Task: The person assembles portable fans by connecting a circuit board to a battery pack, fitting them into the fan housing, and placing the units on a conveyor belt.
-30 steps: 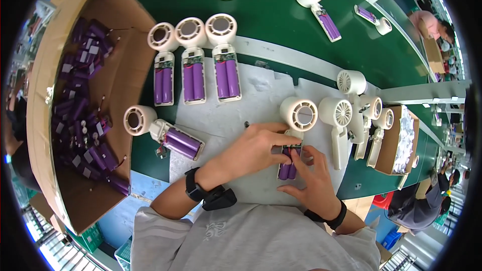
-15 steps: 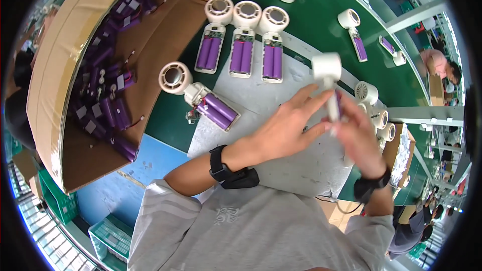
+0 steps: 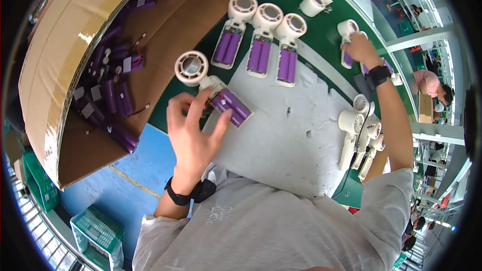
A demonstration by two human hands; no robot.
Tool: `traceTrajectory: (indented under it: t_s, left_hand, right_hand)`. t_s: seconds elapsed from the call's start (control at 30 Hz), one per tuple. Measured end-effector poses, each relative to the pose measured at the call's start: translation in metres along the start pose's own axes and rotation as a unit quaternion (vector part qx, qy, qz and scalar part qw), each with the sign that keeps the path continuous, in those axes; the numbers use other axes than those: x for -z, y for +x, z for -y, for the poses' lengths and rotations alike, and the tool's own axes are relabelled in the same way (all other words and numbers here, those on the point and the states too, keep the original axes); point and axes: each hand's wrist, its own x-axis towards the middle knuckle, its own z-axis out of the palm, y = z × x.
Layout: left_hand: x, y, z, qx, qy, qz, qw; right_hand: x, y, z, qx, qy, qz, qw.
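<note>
At the far right my right hand [image 3: 362, 51] is closed on a white handheld fan [image 3: 347, 28], whose purple battery cells show below the fingers. Part of another fan is hidden behind that hand. My left hand [image 3: 193, 123], thumb and fingers spread, reaches around an opened handheld fan [image 3: 192, 68] at the left of the grey work surface [image 3: 281, 140]. Its thumb is near the pair of purple batteries [image 3: 232, 108]; whether the fingertips touch the fan is hard to tell. Three more opened fans [image 3: 260, 56] with purple batteries lie side by side farther back.
A large cardboard box [image 3: 165, 40] holding purple battery packs [image 3: 118, 95] stands at the left. Several white fans [image 3: 351, 121] cluster at the right edge beside a dark cable. Another white fan part [image 3: 312, 5] lies at the back. Green crates [image 3: 98, 228] sit lower left.
The fan that was between both hands has moved to the far right in my right hand. My left hand has left it and moved left to the opened fan. The view has shifted.
</note>
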Motion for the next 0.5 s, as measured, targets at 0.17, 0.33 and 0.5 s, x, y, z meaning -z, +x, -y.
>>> traceTrajectory:
  t_s: [0.17, 0.33, 0.5]
  left_hand:
    - [-0.013, 0.008, -0.003, -0.004, 0.065, 0.049, 0.997]
    - [-0.018, 0.012, 0.008, 0.016, -0.025, 0.090, 0.996]
    - [-0.020, 0.008, 0.013, 0.022, -0.094, 0.077, 0.992]
  right_hand:
    - [0.020, 0.044, 0.031, 0.143, 0.164, -0.281, 0.935]
    - [-0.008, 0.103, 0.033, 0.150, 0.249, -0.212, 0.933]
    - [0.003, 0.066, 0.019, 0.173, 0.236, -0.153, 0.944]
